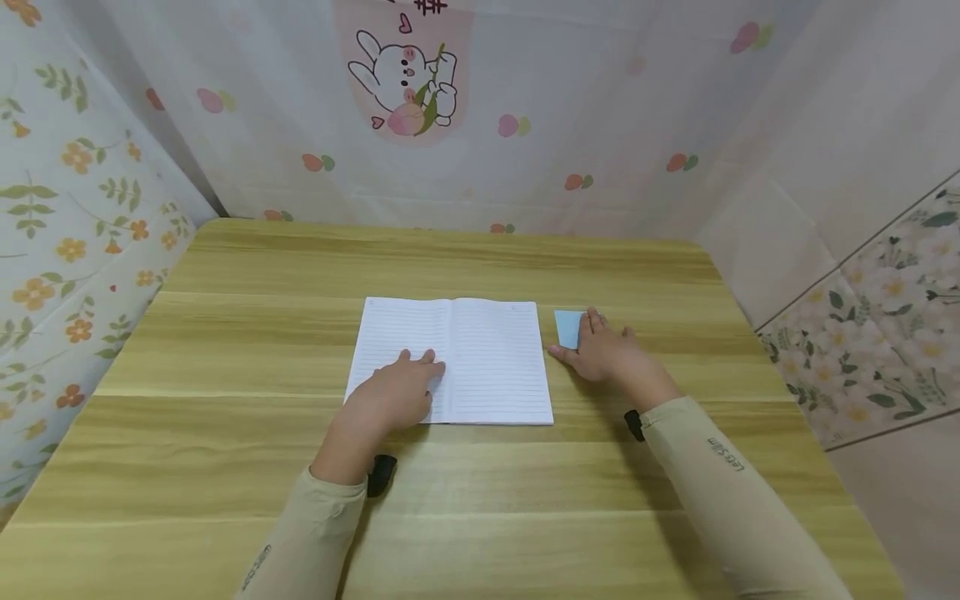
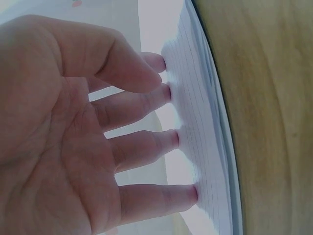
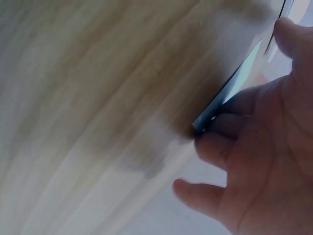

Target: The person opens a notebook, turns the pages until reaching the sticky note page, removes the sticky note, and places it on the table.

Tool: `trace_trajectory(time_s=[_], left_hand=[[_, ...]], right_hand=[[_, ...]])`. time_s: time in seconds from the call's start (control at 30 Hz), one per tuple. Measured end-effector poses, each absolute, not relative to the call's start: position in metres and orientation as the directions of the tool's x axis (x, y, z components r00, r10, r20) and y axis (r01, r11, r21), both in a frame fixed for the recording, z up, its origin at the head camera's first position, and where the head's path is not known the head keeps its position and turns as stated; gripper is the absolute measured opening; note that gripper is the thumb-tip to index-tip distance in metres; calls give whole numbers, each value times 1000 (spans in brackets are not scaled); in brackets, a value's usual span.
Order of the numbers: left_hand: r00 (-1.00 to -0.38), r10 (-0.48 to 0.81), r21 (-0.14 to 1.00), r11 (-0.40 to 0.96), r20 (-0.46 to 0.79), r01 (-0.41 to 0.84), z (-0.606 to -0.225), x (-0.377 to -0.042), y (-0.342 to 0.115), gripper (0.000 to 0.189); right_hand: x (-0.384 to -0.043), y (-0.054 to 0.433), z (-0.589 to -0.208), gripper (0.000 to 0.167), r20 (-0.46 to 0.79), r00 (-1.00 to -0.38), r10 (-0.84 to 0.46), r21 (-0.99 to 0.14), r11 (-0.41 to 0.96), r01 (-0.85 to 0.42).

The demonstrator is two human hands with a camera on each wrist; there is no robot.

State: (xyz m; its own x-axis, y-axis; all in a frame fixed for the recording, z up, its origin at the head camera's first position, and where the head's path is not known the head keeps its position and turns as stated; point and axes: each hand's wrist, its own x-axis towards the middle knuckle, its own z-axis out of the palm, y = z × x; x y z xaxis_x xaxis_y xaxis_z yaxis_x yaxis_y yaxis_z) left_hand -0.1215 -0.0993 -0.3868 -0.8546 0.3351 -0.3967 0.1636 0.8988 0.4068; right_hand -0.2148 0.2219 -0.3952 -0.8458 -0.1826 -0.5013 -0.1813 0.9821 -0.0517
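An open lined notebook [image 1: 498,358] lies flat on the table, its two ruled pages facing up. My left hand [image 1: 397,392] rests on the left page, and in the left wrist view its spread fingertips [image 2: 188,196] press the ruled paper. Just right of the notebook lies a small light-blue sticky note pad [image 1: 567,328], partly covered by my right hand [image 1: 600,350]. In the right wrist view the fingers [image 3: 215,147] lie over the pad's edge, with the thumb [image 3: 288,36] held apart from them, toward the notebook.
The wood-grain table [image 1: 480,508] runs to a patterned curtain [image 1: 600,108] behind it. A floral cloth [image 1: 82,250] hangs on the left, and a tiled wall [image 1: 862,333] stands close on the right. Black wrist cameras [image 1: 382,475] sit under both wrists.
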Motion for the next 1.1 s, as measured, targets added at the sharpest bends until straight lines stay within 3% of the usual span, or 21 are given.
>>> trace_trajectory(time_s=[0.43, 0.77, 0.83, 1.0, 1.1], left_hand=[[-850, 350, 394, 900, -394, 188, -383, -122, -93, 55], [-851, 396, 428, 873, -344, 233, -386, -125, -101, 56], [-866, 394, 440, 866, -309, 237, -385, -127, -105, 57], [-948, 263, 400, 899, -177, 175, -379, -128, -115, 51], [-986, 114, 406, 912, -121, 56, -374, -124, -122, 49]], right_hand=[[-209, 243, -386, 103, -547, -818, -180, -86, 983, -160], [-179, 202, -356, 84, -591, -761, -268, -144, 963, -227], [-169, 191, -354, 74, -566, -761, -316, -177, 949, -262], [-150, 171, -356, 62, -519, -757, -397, -244, 917, -314], [-144, 162, -361, 76, -520, -758, -393, -247, 919, -307]])
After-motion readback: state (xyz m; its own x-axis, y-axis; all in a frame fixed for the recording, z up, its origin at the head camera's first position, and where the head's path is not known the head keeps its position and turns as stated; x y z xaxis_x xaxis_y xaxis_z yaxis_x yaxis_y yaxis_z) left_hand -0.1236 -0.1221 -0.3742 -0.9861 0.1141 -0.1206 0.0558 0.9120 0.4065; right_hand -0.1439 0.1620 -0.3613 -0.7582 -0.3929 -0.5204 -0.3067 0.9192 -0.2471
